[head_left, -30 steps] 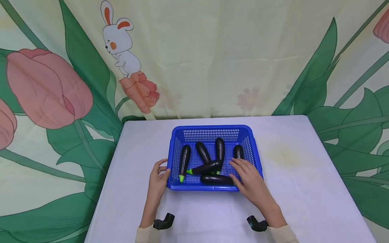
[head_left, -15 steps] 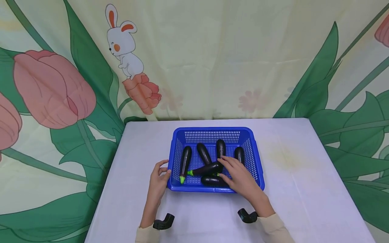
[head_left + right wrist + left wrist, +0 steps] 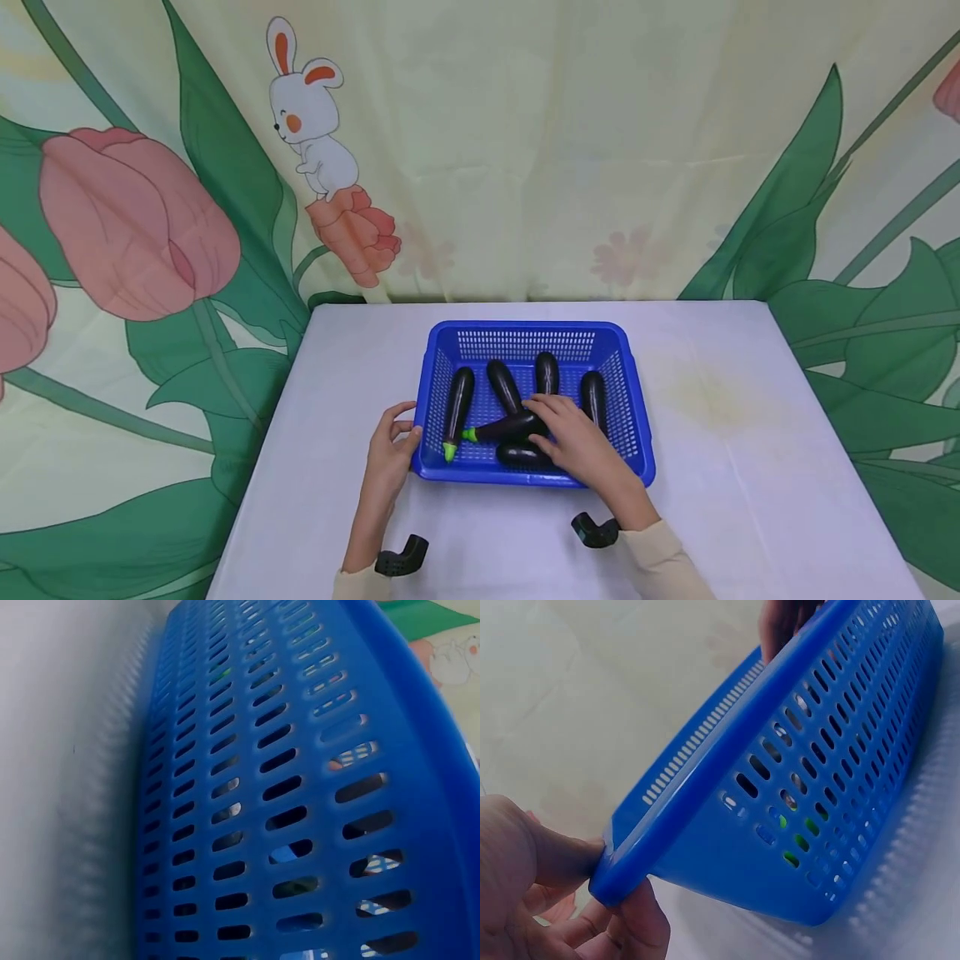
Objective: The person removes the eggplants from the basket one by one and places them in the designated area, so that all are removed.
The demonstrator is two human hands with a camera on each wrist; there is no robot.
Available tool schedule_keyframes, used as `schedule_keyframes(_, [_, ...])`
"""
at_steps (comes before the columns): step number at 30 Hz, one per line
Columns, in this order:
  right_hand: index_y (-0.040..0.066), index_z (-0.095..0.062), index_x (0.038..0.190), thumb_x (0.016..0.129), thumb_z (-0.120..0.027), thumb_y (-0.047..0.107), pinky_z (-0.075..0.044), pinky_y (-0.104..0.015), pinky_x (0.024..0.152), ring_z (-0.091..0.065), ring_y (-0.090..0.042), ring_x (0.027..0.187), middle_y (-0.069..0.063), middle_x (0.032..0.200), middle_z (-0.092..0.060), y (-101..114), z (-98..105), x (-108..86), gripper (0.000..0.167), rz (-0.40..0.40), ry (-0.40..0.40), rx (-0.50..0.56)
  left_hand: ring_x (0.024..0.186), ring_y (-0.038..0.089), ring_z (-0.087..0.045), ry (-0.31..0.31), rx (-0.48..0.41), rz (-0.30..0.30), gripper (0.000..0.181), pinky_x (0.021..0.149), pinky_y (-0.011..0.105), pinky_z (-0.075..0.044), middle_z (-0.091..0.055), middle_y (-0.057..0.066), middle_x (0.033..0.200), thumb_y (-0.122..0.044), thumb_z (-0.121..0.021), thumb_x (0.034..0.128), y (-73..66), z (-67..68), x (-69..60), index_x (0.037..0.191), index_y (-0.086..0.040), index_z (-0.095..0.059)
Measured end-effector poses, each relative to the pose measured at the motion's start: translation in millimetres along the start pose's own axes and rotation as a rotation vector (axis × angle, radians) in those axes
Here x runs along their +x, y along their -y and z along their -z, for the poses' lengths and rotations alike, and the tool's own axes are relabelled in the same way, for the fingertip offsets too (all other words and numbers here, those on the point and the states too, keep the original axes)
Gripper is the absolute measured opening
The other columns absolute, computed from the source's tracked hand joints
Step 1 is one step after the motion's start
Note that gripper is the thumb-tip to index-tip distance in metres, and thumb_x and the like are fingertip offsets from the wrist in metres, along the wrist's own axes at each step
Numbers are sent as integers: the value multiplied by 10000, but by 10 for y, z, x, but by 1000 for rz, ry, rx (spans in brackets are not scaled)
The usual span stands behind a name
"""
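A blue plastic basket (image 3: 431,392) with slotted walls holds several dark purple eggplants. My left hand (image 3: 392,442) pinches its left rim between thumb and fingers, as the left wrist view shows close up. Inside the basket my right hand (image 3: 581,446) has its thumb and fingers on either side of a slanting eggplant (image 3: 506,427) with a green stem end. Just in front of that lies another eggplant (image 3: 517,455), partly under the hand. More eggplants lie around: one at the left (image 3: 459,408), two behind, one at the right (image 3: 593,396). The right wrist view shows only the slotted basket wall (image 3: 315,750).
The basket stands on a table with a white cloth (image 3: 720,467), which carries a faint yellowish stain (image 3: 705,396) at the right. Behind the table hangs a curtain (image 3: 525,167) printed with tulips and a rabbit.
My right hand has moved left inside the basket, from the right-hand eggplant to the slanting one. My left hand has stayed on the rim. The head view has shifted slightly.
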State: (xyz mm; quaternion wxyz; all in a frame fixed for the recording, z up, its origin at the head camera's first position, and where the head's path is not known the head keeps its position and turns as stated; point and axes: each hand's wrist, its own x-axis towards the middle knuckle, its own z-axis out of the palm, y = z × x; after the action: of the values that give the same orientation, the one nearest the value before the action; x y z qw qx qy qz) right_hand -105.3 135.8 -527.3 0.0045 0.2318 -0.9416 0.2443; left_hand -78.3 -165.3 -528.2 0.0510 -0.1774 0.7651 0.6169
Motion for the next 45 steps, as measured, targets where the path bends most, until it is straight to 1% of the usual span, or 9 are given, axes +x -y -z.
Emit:
schedule_keyframes(6, [100,-639,1395,949,-774,169,-527,-504,1072,-605,-320,1305,-106,1412,-647,21,-2,32,471,-4,24,34,814,207,-703,-2,-3,-7,438,597,259,-530,-659,199,1178,-80,-579,1054,-9,16,-2,1474,-191,-518])
schedule_keyframes(9, [95,-644,1386,963,-755,155,-517,-510,1082,-607,-333,1305,-114,1404,-650,13,14,38,441,-10,32,62,807,211,-700,1,-4,-11,438,593,262,-529,-657,201,1175,-79,-578,1055,-18,6,2,1475,-187,-518])
schedule_keyframes(15, [99,-664,1348,957,-758,136,-517,-513,1080,-614,-335,1296,-103,1371,-664,6,37,32,404,-9,19,81,802,221,-703,-2,-10,-3,442,592,263,-533,-649,192,1162,-74,-578,1053,-17,-11,4,1476,-188,-515])
schedule_keyframes(20, [100,-674,1330,937,-777,114,-520,-504,1079,-625,-327,1280,-94,1340,-678,-11,59,18,406,-8,-1,83,782,211,-692,-10,0,-10,434,576,266,-521,-650,196,1145,-76,-574,1053,-16,-16,-1,1473,-166,-517])
schedule_keyframes(26, [102,-666,1346,937,-778,116,-518,-527,1077,-617,-346,1293,-110,1362,-670,-42,116,-65,425,-32,-28,90,786,211,-693,-22,2,9,430,593,263,-528,-652,184,1143,-73,-576,1052,-23,-11,-8,1465,-182,-526])
schedule_keyframes(28, [103,-662,1350,940,-773,114,-521,-537,1070,-617,-353,1290,-115,1367,-667,-50,131,-97,424,-44,-42,100,789,217,-699,-27,6,3,431,588,267,-530,-654,194,1145,-68,-576,1051,-22,-11,-13,1467,-169,-525])
schedule_keyframes(35, [104,-663,1350,933,-783,112,-534,-536,1053,-624,-362,1287,-130,1363,-668,-66,148,-169,434,-85,-97,136,816,219,-708,-34,9,-1,430,621,262,-545,-654,192,1140,-68,-579,1051,-8,-13,-17,1462,-185,-528])
schedule_keyframes(41, [116,-655,1361,946,-771,123,-514,-534,1086,-599,-361,1333,-123,1387,-656,-63,179,-185,431,-125,-90,163,805,210,-702,-26,6,-10,430,627,261,-548,-649,188,1139,-73,-568,1056,-4,-15,-15,1471,-171,-519])
schedule_keyframes(45, [124,-655,1366,949,-769,133,-511,-547,1086,-594,-366,1335,-127,1391,-653,-72,198,-193,433,-139,-89,168,803,210,-706,-31,6,-9,435,625,263,-548,-656,185,1136,-70,-573,1053,3,-16,-15,1473,-170,-521])
